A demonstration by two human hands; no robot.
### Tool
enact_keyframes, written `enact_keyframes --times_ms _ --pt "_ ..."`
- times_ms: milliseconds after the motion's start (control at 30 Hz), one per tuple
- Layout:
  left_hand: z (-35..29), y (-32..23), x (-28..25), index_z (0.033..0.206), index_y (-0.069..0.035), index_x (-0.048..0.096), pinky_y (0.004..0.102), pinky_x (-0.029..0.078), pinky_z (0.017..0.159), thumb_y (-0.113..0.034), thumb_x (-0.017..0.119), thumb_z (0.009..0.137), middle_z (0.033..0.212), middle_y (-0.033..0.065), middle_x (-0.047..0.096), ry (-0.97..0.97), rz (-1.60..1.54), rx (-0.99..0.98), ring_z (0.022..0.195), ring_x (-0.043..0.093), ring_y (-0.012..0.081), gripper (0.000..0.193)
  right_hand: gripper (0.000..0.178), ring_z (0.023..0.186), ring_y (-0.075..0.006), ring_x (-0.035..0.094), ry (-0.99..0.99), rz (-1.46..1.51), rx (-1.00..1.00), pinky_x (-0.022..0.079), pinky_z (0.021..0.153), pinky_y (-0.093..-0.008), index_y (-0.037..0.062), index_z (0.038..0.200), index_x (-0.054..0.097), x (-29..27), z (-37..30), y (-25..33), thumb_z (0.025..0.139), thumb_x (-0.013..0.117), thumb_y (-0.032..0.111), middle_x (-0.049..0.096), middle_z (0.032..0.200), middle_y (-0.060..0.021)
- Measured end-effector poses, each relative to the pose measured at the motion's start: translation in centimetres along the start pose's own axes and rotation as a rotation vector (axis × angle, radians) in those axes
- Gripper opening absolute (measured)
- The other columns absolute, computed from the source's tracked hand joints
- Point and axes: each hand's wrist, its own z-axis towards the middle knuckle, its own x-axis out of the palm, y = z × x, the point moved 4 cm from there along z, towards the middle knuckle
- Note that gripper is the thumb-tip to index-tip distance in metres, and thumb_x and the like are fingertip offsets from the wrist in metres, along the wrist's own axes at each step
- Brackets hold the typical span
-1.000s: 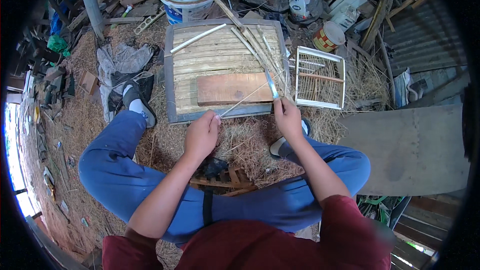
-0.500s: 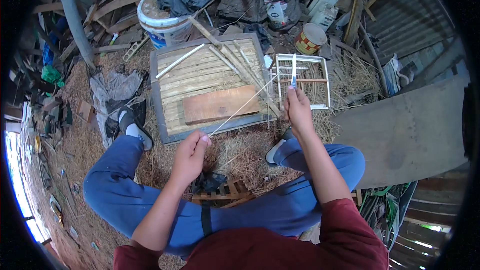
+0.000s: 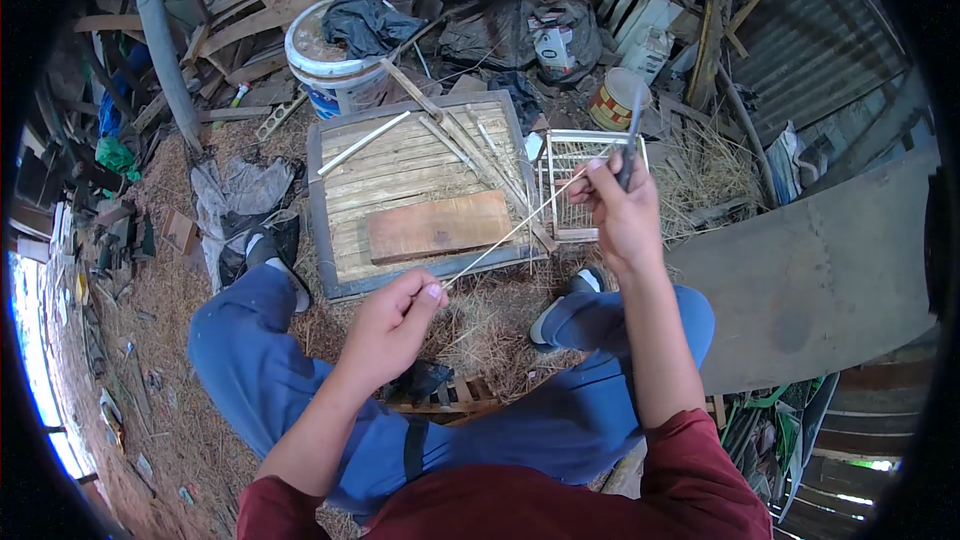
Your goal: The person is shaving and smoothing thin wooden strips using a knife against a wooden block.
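Note:
My left hand [image 3: 393, 328] pinches the near end of a thin pale stick [image 3: 508, 240] between thumb and fingers. The stick slants up to the right, and its far end meets the thumb and fingertips of my right hand [image 3: 628, 215]. That hand is closed round the dark handle of a knife [image 3: 634, 122], whose blade points up and away from me. Whether the right fingers also grip the stick is hard to make out. Behind the right hand lies a small frame of pale sticks [image 3: 575, 235], partly covered by the hand.
A slatted wooden board [image 3: 350, 202] with a dark border lies ahead, bearing a reddish wooden block [image 3: 438, 226], a white strip [image 3: 364, 143] and several split sticks. Beyond stand a white bucket [image 3: 335, 70] and a tin [image 3: 612, 105]. A grey sheet [image 3: 800, 280] lies at right.
My right hand has moved right, turned its palm side more into view and brought its fingers to the stick. The knife has turned with it. My left hand has shifted slightly right and nearer.

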Motion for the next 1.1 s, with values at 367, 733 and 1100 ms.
enact_keyframes --times_ms 367,733,1100 --pt "2.8 -4.3 -1.8 0.104 -0.004 0.058 0.0263 0.035 0.06 -0.015 0.059 0.108 0.074 -0.0035 0.045 -0.194 0.146 0.199 0.067 0.04 0.0054 0.012 0.022 0.075 -0.0222 0.075 -0.167 -0.136 -0.158 0.061 0.059 -0.0326 0.0062 0.097 0.045 -1.0 4.0 4.5 0.102 0.066 0.005 0.069 0.088 -0.0143" --pt "2.8 -6.0 -4.5 0.098 -0.004 0.053 0.0236 0.032 0.062 -0.006 0.056 0.108 0.08 -0.0055 0.044 -0.282 0.101 0.259 0.072 0.038 0.0025 0.011 0.016 0.097 -0.0218 0.071 0.019 0.101 0.02 0.062 0.089 -0.0365 0.0044 0.105 0.057 6.1 2.7 3.0 0.103 0.069 0.015 0.068 0.107 -0.0116" --pt "3.1 -6.0 -3.9 0.096 -0.002 0.054 0.0253 0.032 0.059 -0.006 0.057 0.107 0.073 -0.0049 0.045 -0.23 0.129 0.233 0.068 0.038 0.0031 0.012 0.028 0.088 -0.0215 0.072 0.141 0.395 -0.174 0.06 0.078 -0.0345 0.0117 0.096 0.043 7.0 3.9 4.2 0.1 0.069 0.0 0.068 0.099 -0.0121"
